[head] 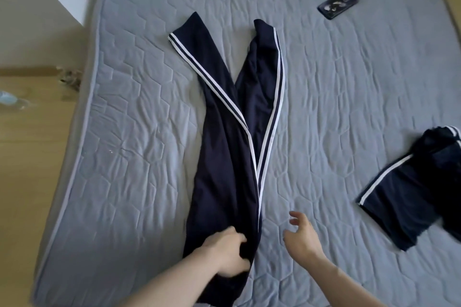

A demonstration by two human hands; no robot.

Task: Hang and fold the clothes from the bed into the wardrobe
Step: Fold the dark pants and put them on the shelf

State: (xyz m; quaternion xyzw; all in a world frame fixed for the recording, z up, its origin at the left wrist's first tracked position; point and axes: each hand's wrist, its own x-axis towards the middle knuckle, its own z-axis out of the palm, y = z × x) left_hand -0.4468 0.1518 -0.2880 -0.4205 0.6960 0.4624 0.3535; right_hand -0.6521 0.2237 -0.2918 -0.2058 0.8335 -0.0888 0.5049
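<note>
Navy track pants [224, 157] with white side stripes lie stretched along the grey quilted bed [349, 82], waist end near the person, the two legs splayed into a V toward the far end. The left hand [228, 252] rests on the waist end, its fingers [239, 237] curled and pinching a bunch of the dark fabric. The right hand [303, 234] hovers just beside the pants over bare mattress, fingers spread apart and holding nothing. Off to the right lies a folded navy garment [419, 197] with white stripes, well apart from the pants. A dark phone [338, 4] sits near the far right of the bed.
</note>
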